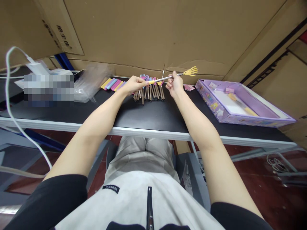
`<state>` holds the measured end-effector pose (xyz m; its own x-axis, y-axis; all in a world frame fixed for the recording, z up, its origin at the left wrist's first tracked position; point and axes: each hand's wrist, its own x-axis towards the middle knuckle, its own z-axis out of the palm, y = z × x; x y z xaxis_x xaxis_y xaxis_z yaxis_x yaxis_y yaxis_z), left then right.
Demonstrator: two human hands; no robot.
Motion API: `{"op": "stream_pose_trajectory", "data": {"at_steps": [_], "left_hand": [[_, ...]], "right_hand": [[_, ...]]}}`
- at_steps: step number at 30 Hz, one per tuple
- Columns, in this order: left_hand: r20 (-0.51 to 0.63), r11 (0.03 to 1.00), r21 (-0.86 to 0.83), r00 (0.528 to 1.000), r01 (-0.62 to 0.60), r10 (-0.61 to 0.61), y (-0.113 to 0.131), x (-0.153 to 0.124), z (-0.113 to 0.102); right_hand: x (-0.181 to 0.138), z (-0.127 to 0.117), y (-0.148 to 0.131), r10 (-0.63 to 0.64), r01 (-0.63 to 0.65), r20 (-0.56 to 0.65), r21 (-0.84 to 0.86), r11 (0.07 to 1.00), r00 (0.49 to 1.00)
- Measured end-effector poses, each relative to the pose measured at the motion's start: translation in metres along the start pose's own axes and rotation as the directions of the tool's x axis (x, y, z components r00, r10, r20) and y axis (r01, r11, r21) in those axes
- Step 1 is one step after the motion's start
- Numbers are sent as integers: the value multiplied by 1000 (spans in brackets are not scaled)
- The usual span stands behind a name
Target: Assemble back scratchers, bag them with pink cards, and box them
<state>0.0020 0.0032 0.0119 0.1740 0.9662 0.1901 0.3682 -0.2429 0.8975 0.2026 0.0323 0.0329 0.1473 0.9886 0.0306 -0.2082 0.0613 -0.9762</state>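
Between my two hands a back scratcher point(165, 78) is held nearly level above the table, its yellow hand-shaped head pointing right. My left hand point(134, 85) pinches its yellow handle end. My right hand point(175, 85) is closed on the metal rod near the yellow head. Just below lie several metal rods point(150, 93) side by side, with pink, blue, purple and orange hand-shaped heads at their far ends. To the left of my left hand, a row of coloured handles point(112, 84) in yellow, blue, pink and purple is partly hidden by that hand.
A purple open box point(220, 118) at the right holds a yellow-ended back scratcher. Small pink pieces point(189, 87) lie beside it. Clear plastic bags point(86, 86) and a white cable point(8, 92) are at the left. A cardboard wall point(148, 35) rises behind the black table point(153, 118).
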Motion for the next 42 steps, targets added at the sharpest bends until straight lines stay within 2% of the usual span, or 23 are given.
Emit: {"op": "stream_pose_trajectory", "data": {"at_steps": [7,13,17,20,23,26,28,32,36,38,42], "left_hand": [[-34,998,-59,999,-38,36,1,0,8],[-45,998,-57,999,-18,15,4,1,14],[-59,999,-53,998,-7,4,8,-1,12],[-69,999,-52,998,13,-16,9,0,14],[-213,993,-116,976,12,-37,4,8,19],[-417,972,-232,907,-44,-58,-2,20,20],[-480,956,-286,873,-64,-85,-3,23,21],[-517,945,-321,849,-70,-112,8,16,25],[-548,948,-306,830,-84,-103,15,9,33],[-561,938,-330,821,-104,-107,10,14,34],[-560,882,-408,827,-235,-39,-11,32,32]], "right_hand": [[-17,13,6,-36,36,31,21,999,999],[-18,18,14,16,-14,110,-11,1000,994],[-6,8,6,10,-14,34,108,994,999],[3,1,4,-22,23,-17,86,996,1000],[7,0,8,-69,69,-2,-1,998,998],[4,3,12,-116,116,20,-30,993,993],[0,7,14,-150,151,30,-43,988,988],[-6,14,19,-152,152,33,-26,988,988],[-5,18,27,-103,99,30,102,990,994],[-4,19,29,-89,85,20,158,984,996],[-7,21,30,-62,65,-21,232,970,998]]}}
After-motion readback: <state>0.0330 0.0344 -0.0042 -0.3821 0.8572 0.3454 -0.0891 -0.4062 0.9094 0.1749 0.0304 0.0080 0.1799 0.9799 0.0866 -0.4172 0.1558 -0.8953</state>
